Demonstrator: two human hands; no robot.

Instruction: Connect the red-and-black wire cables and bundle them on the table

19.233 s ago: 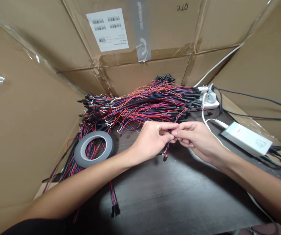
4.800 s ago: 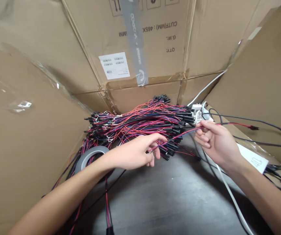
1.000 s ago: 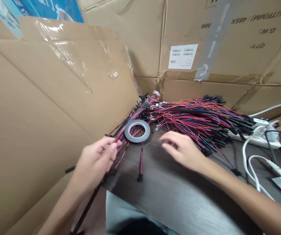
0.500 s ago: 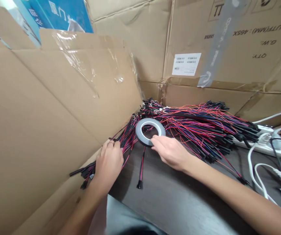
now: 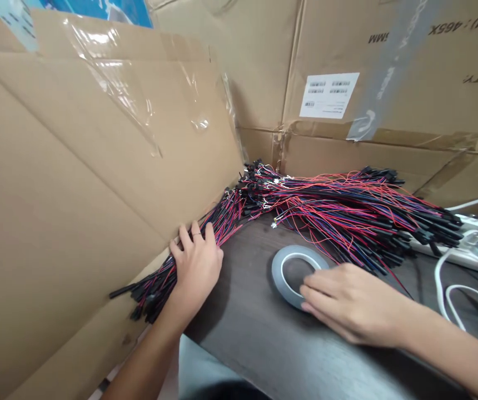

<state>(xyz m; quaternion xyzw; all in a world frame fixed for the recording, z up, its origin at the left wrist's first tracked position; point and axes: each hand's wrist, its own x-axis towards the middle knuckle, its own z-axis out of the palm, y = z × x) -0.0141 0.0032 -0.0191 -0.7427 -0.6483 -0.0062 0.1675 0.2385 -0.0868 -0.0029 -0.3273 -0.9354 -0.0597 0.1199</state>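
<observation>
My left hand (image 5: pixel 198 256) rests on the left part of a wire pile, a bunch of thin red, blue and black wires (image 5: pixel 231 214) lying against the cardboard. Its fingers are spread apart over the wires. My right hand (image 5: pixel 353 303) pinches the right rim of a grey roll of tape (image 5: pixel 284 276), low over the dark table. The fingertips of that hand are partly hidden at the ring. Behind the roll, a larger heap of wires with black ends (image 5: pixel 339 211) stretches to the right. One small white connector (image 5: pixel 274 223) sticks out at its front.
Cardboard walls (image 5: pixel 97 144) stand on the left and behind, the rear one with a white label (image 5: pixel 329 95). At the right a white power strip (image 5: pixel 451 253) with white cables (image 5: pixel 441 283) lies beside the wire ends. The dark tabletop (image 5: pixel 255 322) spreads in front.
My right hand has brought the tape roll away from the wires, right and nearer to me. My left hand's fingers have spread. The loose wire with a black end no longer shows beneath the roll.
</observation>
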